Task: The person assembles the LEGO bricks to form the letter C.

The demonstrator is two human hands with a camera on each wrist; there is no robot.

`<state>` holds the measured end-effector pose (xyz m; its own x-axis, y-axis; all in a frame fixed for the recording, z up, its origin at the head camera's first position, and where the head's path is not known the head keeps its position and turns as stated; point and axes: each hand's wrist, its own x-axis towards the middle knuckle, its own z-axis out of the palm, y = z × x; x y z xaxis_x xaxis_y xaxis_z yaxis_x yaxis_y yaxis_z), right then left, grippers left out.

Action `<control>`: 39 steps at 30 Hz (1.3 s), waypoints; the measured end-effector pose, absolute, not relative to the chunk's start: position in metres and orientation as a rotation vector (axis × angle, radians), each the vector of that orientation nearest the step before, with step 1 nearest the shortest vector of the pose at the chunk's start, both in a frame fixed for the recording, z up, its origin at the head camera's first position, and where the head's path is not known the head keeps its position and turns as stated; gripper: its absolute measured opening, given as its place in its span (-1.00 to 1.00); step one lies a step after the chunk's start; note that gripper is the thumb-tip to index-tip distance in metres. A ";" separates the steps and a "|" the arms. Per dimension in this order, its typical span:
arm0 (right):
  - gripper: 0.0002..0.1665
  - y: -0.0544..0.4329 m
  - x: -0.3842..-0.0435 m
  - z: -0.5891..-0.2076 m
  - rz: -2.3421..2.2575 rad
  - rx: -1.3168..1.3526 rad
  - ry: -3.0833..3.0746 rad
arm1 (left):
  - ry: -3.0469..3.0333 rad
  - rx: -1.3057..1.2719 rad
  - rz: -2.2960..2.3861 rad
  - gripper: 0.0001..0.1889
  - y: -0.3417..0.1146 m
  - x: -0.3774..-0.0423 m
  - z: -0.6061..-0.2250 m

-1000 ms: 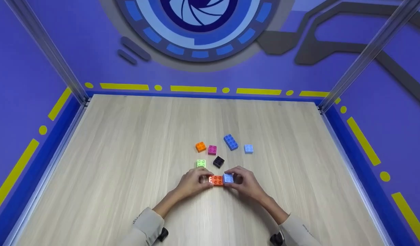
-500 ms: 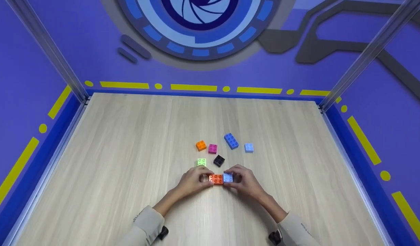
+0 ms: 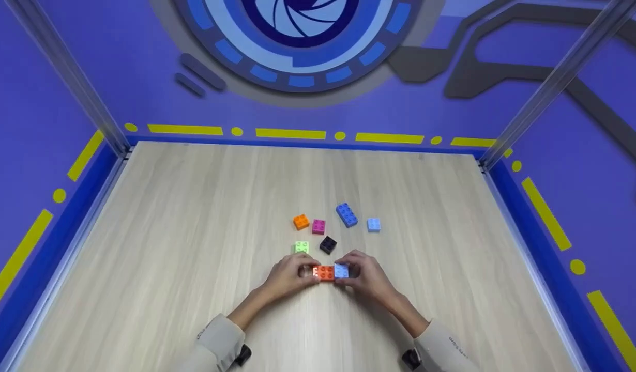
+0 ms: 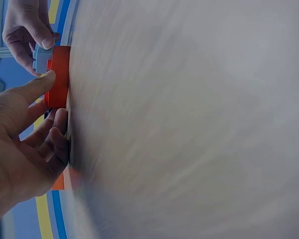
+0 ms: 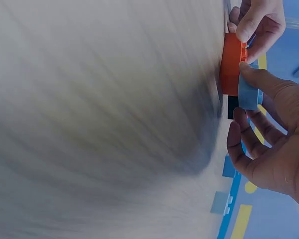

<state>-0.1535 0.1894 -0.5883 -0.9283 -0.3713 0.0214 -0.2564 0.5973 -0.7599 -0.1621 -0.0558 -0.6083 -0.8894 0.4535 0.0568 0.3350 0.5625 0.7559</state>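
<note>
Head view: you are holding the red brick (image 3: pixel 324 273) and light-blue brick (image 3: pixel 341 270) together on the near side of the table (image 3: pixel 194 196).
Your left hand (image 3: pixel 288 276) is pinching the red brick's left end; your right hand (image 3: pixel 369 277) is pinching the light-blue brick, overhanging the other end. You should be bracing the red brick and pressing straight down.

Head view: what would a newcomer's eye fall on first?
Probably the big round blue emblem on the back wall, at the top. Next, the orange-red brick the left hand grips, below centre, and the light-blue brick the right hand pinches atop its right end. A longer blue brick lies farther back.
</note>
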 end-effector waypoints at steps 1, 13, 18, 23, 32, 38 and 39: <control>-0.59 0.188 -0.153 -0.588 -1.233 -0.536 2.685 | 2.655 0.671 1.233 -0.64 -0.057 -0.162 -0.608; -0.58 0.190 -0.155 -0.592 -1.240 -0.526 2.670 | 2.660 0.676 1.233 -0.63 -0.054 -0.162 -0.608; -0.57 0.190 -0.160 -0.593 -1.227 -0.516 2.613 | 2.628 0.700 1.228 -0.61 -0.055 -0.164 -0.604; -0.56 0.189 -0.159 -0.594 -1.212 -0.475 2.610 | 2.564 0.731 1.326 -0.52 -0.059 -0.167 -0.602; -0.57 0.180 -0.161 -0.594 -1.109 -0.465 2.684 | 2.649 0.644 1.597 -0.58 -0.066 -0.176 -0.603; -0.56 0.181 -0.161 -0.593 -1.099 -0.422 2.666 | 2.798 0.519 1.491 -0.46 -0.068 -0.183 -0.602; -0.56 0.181 -0.161 -0.593 -1.100 -0.420 2.662 | 2.804 0.502 1.470 -0.44 -0.068 -0.184 -0.602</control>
<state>-0.1606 0.1810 -0.5933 -0.9325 -0.3466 -0.1014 -0.1739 0.6770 -0.7151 -0.1839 -0.0680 -0.6021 -0.9489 0.2446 0.1994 0.3031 0.5307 0.7915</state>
